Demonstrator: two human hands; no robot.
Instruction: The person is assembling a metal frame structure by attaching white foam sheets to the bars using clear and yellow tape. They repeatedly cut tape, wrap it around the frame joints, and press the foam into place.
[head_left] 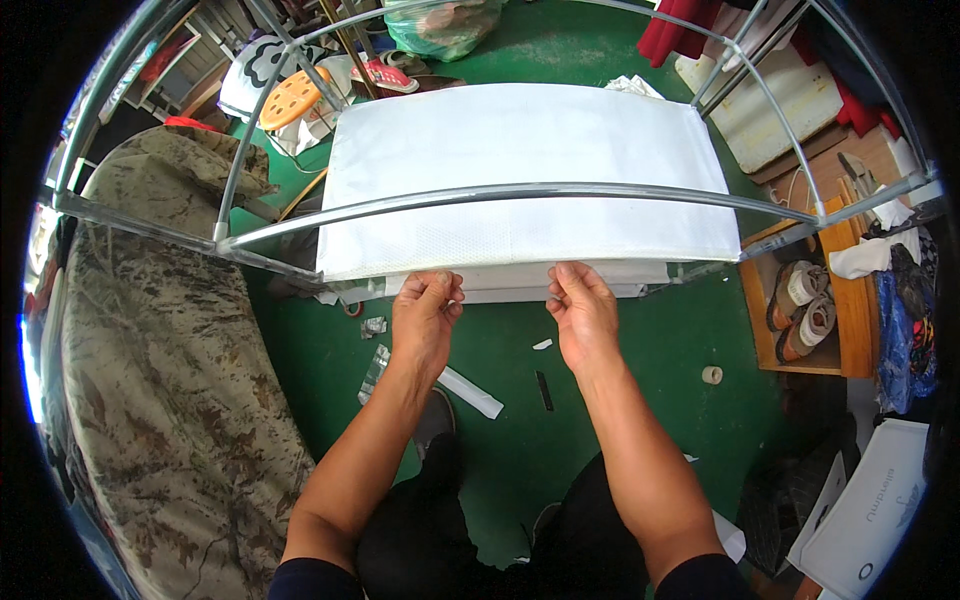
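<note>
A white fabric sheet (520,135) is stretched flat across a frame of grey metal tubes, and one curved tube (520,192) crosses above it. My left hand (425,318) pinches the sheet's near edge left of the middle, fingers closed. On the same edge, to the right, my right hand (584,318) also pinches with thumb and fingers together. Below that edge shows another white layer (500,283), lower in the frame. Exactly how much cloth lies between the fingertips is hidden.
A camouflage cloth (170,380) covers something bulky at left. Right of the frame stands a wooden cabinet (855,290) with shoes in it; a white box (865,510) lies nearer. A tape roll (712,375) and a white strip (470,392) lie on the green floor. An orange stool (294,98) stands far left.
</note>
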